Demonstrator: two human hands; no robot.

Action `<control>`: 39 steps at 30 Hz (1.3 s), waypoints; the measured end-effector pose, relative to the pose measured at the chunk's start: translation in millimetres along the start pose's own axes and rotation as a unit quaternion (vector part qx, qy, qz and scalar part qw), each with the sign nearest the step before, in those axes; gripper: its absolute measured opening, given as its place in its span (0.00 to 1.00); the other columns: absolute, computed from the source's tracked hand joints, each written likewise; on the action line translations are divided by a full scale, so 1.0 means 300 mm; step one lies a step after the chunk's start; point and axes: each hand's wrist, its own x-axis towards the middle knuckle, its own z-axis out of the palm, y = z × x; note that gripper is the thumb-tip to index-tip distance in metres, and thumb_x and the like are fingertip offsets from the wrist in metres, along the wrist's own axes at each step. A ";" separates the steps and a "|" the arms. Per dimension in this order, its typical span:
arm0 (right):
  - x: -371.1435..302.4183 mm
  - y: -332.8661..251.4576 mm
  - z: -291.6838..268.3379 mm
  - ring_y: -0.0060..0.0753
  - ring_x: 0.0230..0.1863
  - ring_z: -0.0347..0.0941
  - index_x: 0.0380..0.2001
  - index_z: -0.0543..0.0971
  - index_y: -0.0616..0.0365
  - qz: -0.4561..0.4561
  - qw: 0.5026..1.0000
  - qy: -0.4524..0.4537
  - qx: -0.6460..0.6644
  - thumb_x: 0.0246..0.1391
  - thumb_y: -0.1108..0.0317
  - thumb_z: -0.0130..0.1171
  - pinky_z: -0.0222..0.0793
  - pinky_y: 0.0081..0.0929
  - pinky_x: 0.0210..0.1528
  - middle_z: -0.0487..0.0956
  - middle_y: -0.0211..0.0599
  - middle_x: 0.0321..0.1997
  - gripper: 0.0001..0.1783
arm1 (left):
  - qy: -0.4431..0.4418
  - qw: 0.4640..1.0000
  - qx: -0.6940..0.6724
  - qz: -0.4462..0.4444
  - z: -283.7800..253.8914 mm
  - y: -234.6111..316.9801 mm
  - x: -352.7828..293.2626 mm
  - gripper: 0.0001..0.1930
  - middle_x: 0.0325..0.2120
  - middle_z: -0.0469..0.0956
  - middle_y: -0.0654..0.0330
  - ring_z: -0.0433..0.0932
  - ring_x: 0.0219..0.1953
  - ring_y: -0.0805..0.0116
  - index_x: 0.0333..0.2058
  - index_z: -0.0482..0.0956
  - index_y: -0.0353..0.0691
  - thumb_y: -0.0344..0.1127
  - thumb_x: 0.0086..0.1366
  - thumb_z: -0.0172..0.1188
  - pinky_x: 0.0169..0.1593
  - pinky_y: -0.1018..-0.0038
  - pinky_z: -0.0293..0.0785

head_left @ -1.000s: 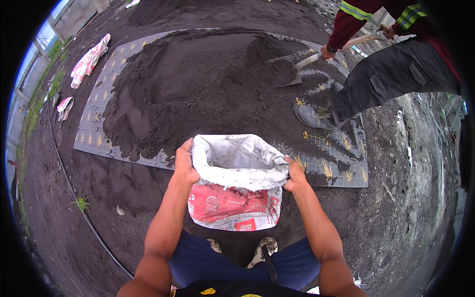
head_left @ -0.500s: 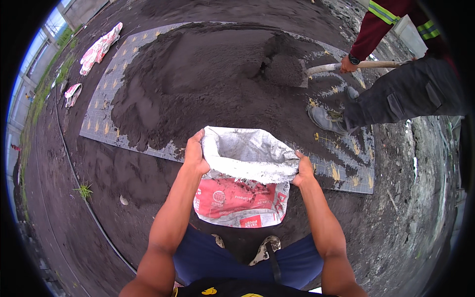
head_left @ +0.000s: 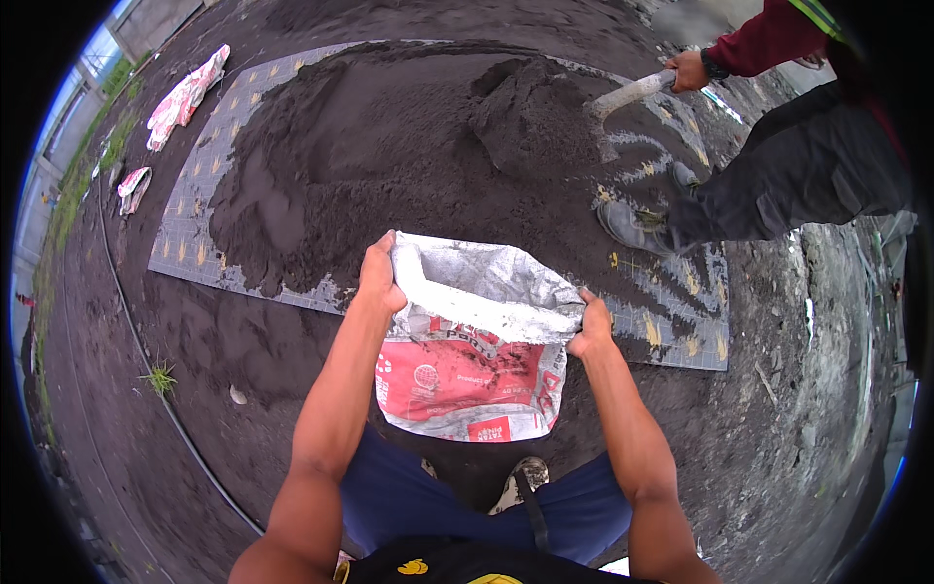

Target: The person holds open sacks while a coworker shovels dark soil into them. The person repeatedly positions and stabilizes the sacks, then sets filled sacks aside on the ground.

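Between my two hands hangs a red and white sack, its mouth spread wide with the white rim folded over. My left hand grips the rim at the left corner, and my right hand grips it at the right corner. The lining inside looks greyish and dirty. Just beyond the sack lies a broad heap of dark sand. At its right side a co-worker's hand holds the pale handle of a shovel, whose blade is mostly hidden by sand.
Under the sand lies a grey patterned sheet. The co-worker's boot stands on its right part. Two crumpled sacks, one larger and one smaller, lie at far left. A dark hose runs along the ground at left.
The co-worker's shovel has been pushed deeper into the sand and its handle now tilts up more. My hands keep hold of the sack, its rim raised slightly.
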 end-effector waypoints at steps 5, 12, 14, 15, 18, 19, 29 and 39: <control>-0.030 0.007 0.016 0.50 0.51 0.80 0.50 0.76 0.64 -0.030 1.000 0.000 -0.001 0.71 0.61 0.44 0.74 0.55 0.60 0.81 0.49 0.50 0.19 | 0.004 1.000 -0.001 -0.001 -0.032 0.048 -0.010 0.19 0.40 0.82 0.49 0.82 0.43 0.51 0.44 0.78 0.33 0.45 0.77 0.46 0.54 0.51 0.79; 0.025 0.064 0.012 0.51 0.47 0.81 0.50 0.75 0.66 0.000 0.999 -0.039 0.008 0.72 0.62 0.46 0.76 0.55 0.56 0.81 0.51 0.49 0.17 | 0.034 0.999 0.037 0.001 -0.039 0.110 -0.111 0.15 0.36 0.82 0.53 0.83 0.36 0.56 0.44 0.77 0.37 0.42 0.77 0.48 0.44 0.53 0.83; 0.034 0.084 0.021 0.48 0.45 0.82 0.52 0.74 0.66 0.017 1.000 0.022 0.006 0.72 0.63 0.48 0.79 0.54 0.53 0.81 0.50 0.49 0.17 | 0.039 0.998 0.056 -0.019 -0.023 0.095 -0.137 0.14 0.34 0.82 0.55 0.83 0.32 0.59 0.43 0.77 0.37 0.41 0.77 0.48 0.40 0.56 0.84; 0.036 0.090 0.025 0.49 0.46 0.82 0.52 0.74 0.67 0.009 1.000 0.024 0.002 0.72 0.63 0.48 0.78 0.54 0.53 0.81 0.51 0.49 0.17 | 0.047 0.997 0.058 -0.027 -0.015 0.088 -0.150 0.14 0.33 0.82 0.56 0.82 0.31 0.60 0.42 0.78 0.37 0.41 0.77 0.48 0.39 0.57 0.83; 0.029 0.093 0.032 0.50 0.50 0.81 0.53 0.73 0.67 0.008 1.000 0.008 0.000 0.72 0.62 0.48 0.78 0.56 0.56 0.80 0.51 0.51 0.18 | 0.037 0.996 0.060 -0.060 -0.005 0.085 -0.190 0.15 0.31 0.81 0.57 0.81 0.30 0.61 0.42 0.78 0.37 0.41 0.77 0.47 0.39 0.57 0.82; 0.025 0.094 0.033 0.50 0.50 0.81 0.53 0.73 0.67 0.012 1.000 -0.013 -0.007 0.72 0.62 0.48 0.78 0.55 0.56 0.80 0.51 0.51 0.18 | 0.038 0.996 0.053 -0.059 -0.005 0.087 -0.204 0.15 0.32 0.82 0.56 0.81 0.31 0.60 0.43 0.78 0.37 0.41 0.77 0.46 0.39 0.56 0.82; -0.081 0.108 0.082 0.42 0.45 0.80 0.51 0.75 0.65 -0.011 0.995 0.005 -0.103 0.72 0.61 0.45 0.77 0.44 0.51 0.81 0.46 0.47 0.18 | 0.050 0.997 0.032 -0.057 0.017 0.033 -0.321 0.20 0.45 0.82 0.46 0.83 0.45 0.50 0.52 0.75 0.30 0.43 0.78 0.45 0.51 0.51 0.80; -0.486 0.119 0.123 0.17 0.40 0.73 0.43 0.79 0.58 -0.126 0.943 -0.159 -0.265 0.70 0.61 0.54 0.70 0.24 0.47 0.79 0.27 0.38 0.12 | 0.041 0.998 -0.054 -0.013 -0.014 0.103 -0.482 0.21 0.50 0.80 0.44 0.80 0.52 0.48 0.54 0.74 0.29 0.43 0.78 0.46 0.61 0.50 0.74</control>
